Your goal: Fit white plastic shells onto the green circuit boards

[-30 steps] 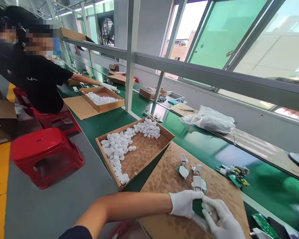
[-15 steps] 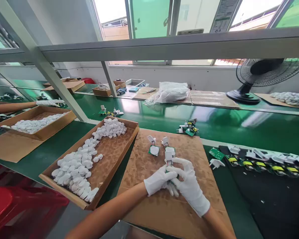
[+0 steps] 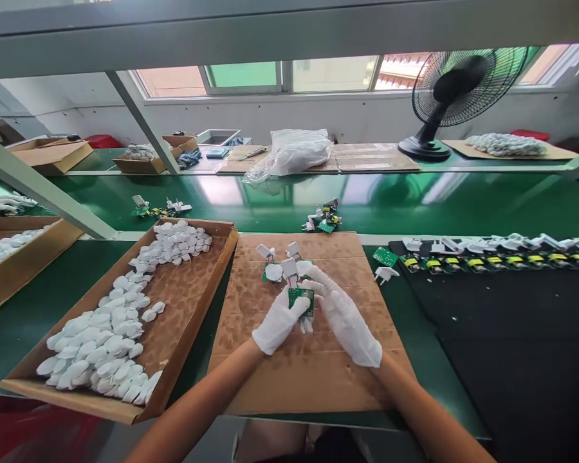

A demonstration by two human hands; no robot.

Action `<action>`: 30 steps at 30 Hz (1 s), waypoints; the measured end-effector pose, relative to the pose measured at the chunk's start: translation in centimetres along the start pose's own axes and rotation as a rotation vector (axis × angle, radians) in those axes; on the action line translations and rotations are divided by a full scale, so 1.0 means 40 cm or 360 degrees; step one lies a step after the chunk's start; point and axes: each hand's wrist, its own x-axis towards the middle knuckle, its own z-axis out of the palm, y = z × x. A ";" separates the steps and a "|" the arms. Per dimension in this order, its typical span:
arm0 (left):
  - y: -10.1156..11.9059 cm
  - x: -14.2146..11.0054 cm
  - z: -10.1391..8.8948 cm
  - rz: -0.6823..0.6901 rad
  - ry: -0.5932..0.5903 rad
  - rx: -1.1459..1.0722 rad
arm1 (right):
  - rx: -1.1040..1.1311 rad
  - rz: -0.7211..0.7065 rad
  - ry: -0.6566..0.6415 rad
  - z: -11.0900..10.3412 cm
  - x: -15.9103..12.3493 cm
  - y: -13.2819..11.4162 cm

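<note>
Cardboard tray [image 3: 186, 289] of white plastic shells [image 3: 99, 334] left of cardboard sheet [image 3: 313, 379]; adapter parts [image 3: 275, 271] just ahead. White-gloved left hand [image 3: 280, 320], right hand [image 3: 342, 315] angled inward, fingers narrow, pinching green circuit board [image 3: 302, 301] above sheet.

Around the cardboard sheet [image 3: 313, 386] on the green worktop [image 3: 405, 209], the near half of the sheet leaves room for a hand to pass in front of the left grip [image 3: 280, 320] and right grip [image 3: 345, 318]. A circuit board [image 3: 302, 299] sits between those grips, and white plug housings [image 3: 275, 269] obstruct the sheet's far end. Left of the sheet, a cardboard tray [image 3: 183, 289] of white plastic shells [image 3: 96, 334] blocks that side. Just right of the sheet lie a loose green board [image 3: 385, 257] and a white plug [image 3: 385, 274], then a row of boards [image 3: 492, 262] along a black mat [image 3: 511, 366]. A grey overhead rail [image 3: 289, 32] crosses above.
</note>
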 end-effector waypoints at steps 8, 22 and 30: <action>-0.014 -0.007 0.009 0.0016 0.0358 0.0162 | -0.0093 0.0183 0.0070 0.033 -0.002 0.041; -0.013 -0.005 0.018 -0.0326 -0.0156 -0.0214 | -0.0204 0.0328 -0.0094 0.017 0.005 0.040; -0.044 -0.005 0.021 -0.0236 -0.0268 0.0063 | 0.0495 0.0541 -0.0201 0.008 0.006 0.033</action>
